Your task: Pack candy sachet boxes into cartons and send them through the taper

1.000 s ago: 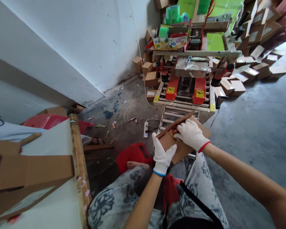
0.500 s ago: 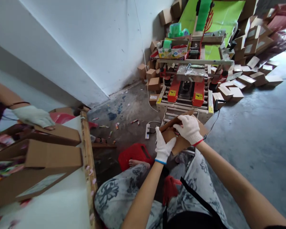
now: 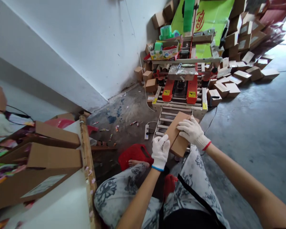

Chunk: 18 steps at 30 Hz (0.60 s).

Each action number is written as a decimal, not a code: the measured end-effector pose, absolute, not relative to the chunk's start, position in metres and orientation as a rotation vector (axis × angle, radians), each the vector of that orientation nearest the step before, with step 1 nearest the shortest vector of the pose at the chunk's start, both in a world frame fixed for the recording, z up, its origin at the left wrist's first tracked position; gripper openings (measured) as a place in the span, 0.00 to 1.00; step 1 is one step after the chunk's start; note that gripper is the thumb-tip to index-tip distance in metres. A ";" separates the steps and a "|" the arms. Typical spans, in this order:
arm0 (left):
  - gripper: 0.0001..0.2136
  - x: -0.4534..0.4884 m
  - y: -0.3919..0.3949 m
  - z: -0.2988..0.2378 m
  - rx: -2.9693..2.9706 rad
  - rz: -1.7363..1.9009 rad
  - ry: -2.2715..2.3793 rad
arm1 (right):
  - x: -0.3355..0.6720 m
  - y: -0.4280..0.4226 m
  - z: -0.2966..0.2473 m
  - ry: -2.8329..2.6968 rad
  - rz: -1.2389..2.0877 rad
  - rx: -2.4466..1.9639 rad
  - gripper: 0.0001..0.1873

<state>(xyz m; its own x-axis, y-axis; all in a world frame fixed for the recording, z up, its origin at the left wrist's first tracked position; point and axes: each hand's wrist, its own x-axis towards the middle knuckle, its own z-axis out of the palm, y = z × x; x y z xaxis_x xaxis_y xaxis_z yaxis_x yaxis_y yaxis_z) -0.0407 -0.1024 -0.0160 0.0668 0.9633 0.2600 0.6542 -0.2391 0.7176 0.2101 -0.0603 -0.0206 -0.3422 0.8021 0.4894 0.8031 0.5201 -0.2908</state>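
Observation:
A small brown cardboard box (image 3: 177,136) lies with its lid flaps down on the near end of a roller conveyor (image 3: 168,119). My left hand (image 3: 160,152), in a white glove with a blue cuff, grips the box's near left side. My right hand (image 3: 192,131), in a white glove with a red cuff, presses flat on the box's top. The conveyor leads into a red and beige carton-sealing machine (image 3: 180,89).
Open cardboard boxes (image 3: 47,162) with colourful packets stand on a white table (image 3: 59,210) at my left. A red stool (image 3: 133,154) sits by my foot. A power strip (image 3: 146,131) lies on the floor. Many small boxes (image 3: 238,76) are heaped at the back right.
The box's open flap has been folded down and the box now lies closed under my right hand. Another person's gloved hand at the left boxes has drawn back to the frame's edge.

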 end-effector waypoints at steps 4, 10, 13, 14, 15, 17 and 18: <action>0.18 -0.019 -0.132 -0.014 1.892 0.954 1.601 | 0.212 -0.050 -0.013 -2.118 -0.067 -1.541 0.25; 0.15 -0.017 -0.128 -0.010 1.862 0.884 1.602 | 0.170 -0.126 0.003 -2.365 0.141 -1.424 0.51; 0.15 -0.018 -0.116 -0.012 1.822 0.956 1.520 | 0.166 -0.126 0.006 -2.416 0.111 -1.475 0.44; 0.16 -0.018 -0.113 -0.014 1.788 1.019 1.497 | 0.168 -0.114 0.005 -2.426 0.082 -1.491 0.42; 0.17 -0.018 -0.112 -0.016 1.749 1.083 1.480 | 0.172 -0.097 0.005 -2.432 0.048 -1.505 0.40; 0.18 -0.020 -0.116 -0.019 1.686 1.164 1.471 | 0.187 -0.054 0.004 -2.412 -0.028 -1.538 0.36; 0.18 -0.021 -0.121 -0.020 1.670 1.182 1.471 | 0.196 -0.029 0.005 -2.389 -0.068 -1.549 0.35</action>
